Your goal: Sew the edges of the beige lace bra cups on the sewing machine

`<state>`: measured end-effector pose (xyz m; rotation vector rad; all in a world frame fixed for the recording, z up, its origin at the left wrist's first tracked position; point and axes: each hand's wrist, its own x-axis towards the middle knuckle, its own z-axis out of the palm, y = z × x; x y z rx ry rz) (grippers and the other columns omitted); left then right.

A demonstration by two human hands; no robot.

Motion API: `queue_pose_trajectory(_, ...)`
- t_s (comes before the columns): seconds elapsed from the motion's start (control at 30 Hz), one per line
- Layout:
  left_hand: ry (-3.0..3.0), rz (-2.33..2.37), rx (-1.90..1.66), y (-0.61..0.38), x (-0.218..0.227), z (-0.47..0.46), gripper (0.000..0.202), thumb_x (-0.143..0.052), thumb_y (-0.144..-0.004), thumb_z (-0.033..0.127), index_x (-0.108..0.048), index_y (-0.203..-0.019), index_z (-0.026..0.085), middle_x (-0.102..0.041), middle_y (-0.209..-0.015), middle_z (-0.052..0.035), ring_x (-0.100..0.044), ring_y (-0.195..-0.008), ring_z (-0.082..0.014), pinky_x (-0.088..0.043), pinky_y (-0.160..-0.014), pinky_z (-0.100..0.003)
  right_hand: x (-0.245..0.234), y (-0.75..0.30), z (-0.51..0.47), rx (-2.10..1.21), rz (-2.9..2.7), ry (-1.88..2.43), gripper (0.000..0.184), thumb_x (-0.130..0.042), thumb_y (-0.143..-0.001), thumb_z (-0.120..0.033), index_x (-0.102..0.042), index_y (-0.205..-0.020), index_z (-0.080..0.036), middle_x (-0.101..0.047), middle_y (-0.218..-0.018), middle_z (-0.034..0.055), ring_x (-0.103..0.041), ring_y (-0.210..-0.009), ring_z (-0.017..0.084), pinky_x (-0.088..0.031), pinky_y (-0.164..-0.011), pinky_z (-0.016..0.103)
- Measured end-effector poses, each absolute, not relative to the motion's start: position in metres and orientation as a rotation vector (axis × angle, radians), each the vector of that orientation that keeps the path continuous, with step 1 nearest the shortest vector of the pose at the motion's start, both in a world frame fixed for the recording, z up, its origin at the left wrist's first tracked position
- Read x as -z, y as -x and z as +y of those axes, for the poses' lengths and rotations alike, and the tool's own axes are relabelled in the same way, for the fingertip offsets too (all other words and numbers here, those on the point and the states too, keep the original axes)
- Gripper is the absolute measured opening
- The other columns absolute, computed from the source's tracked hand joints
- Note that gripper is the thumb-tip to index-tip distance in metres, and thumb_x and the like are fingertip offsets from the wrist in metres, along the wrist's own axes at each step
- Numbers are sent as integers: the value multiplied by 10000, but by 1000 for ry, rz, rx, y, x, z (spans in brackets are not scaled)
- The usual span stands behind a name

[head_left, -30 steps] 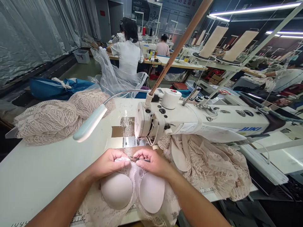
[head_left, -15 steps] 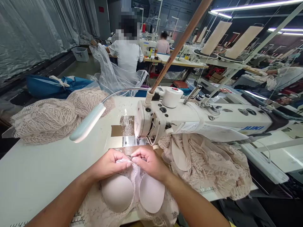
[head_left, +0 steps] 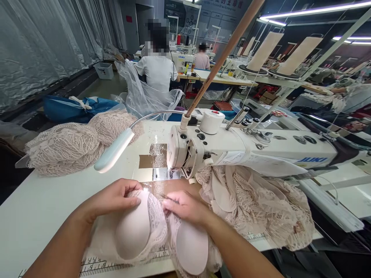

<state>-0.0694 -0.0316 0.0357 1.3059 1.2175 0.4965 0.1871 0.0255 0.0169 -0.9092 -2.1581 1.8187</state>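
A pale pink lace bra (head_left: 135,227) with moulded cups lies at the table's front edge, below the sewing machine's needle area. My left hand (head_left: 117,197) is closed on the upper edge of its left cup, thumb on the inner side. With fingers pinched, my right hand (head_left: 185,206) grips the lace at the top of the bra's right half, near the centre. A thin dark thing shows at the right fingertips, too small to name. The right cup (head_left: 191,247) hangs below that hand, over the front edge.
The white sewing machine (head_left: 214,148) stands just beyond my hands. A lamp (head_left: 114,150) on a bent neck reaches over the table. Beige lace pieces (head_left: 261,208) are heaped at right, and a lace bundle (head_left: 63,146) lies at left. A person (head_left: 158,71) sits ahead.
My left hand has moved left from the bra's centre to the left cup, tilting that cup. My right hand has shifted slightly down and right. The hands are now farther apart.
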Motion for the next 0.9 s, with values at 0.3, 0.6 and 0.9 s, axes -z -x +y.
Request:
queue_pose_trajectory(0.3, -1252, 1220, -632, 43, -29, -32, 228, -662, -793, 368, -573, -810, 158, -506, -720, 24, -437, -640, -117, -341, -563, -207, -18, -169, 15, -1563, -2049, 963, 113, -596, -824, -262, -593, -748, -178, -545, -718, -17, -492, -684, 134, -397, -615, 247)
queue_pose_trajectory(0.6, -1113, 1133, -685, 27, -26, -28, 347, -697, -765, 449, -659, -821, 109, -593, -765, -44, -508, -668, -147, -393, -589, -243, -14, -174, 17, -1511, -2000, 847, 163, -563, -872, -276, -639, -970, -171, -665, -923, 34, -606, -870, 174, -472, -782, 283)
queue_pose_trajectory(0.9, -977, 1173, -724, 30, -27, -29, 284, -728, -749, 419, -723, -782, 137, -646, -698, -33, -534, -626, -145, -408, -578, -239, -13, -192, 29, -1524, -2019, 851, 280, -586, -867, -341, -659, -1105, -213, -674, -1104, 59, -626, -986, 207, -490, -859, 336)
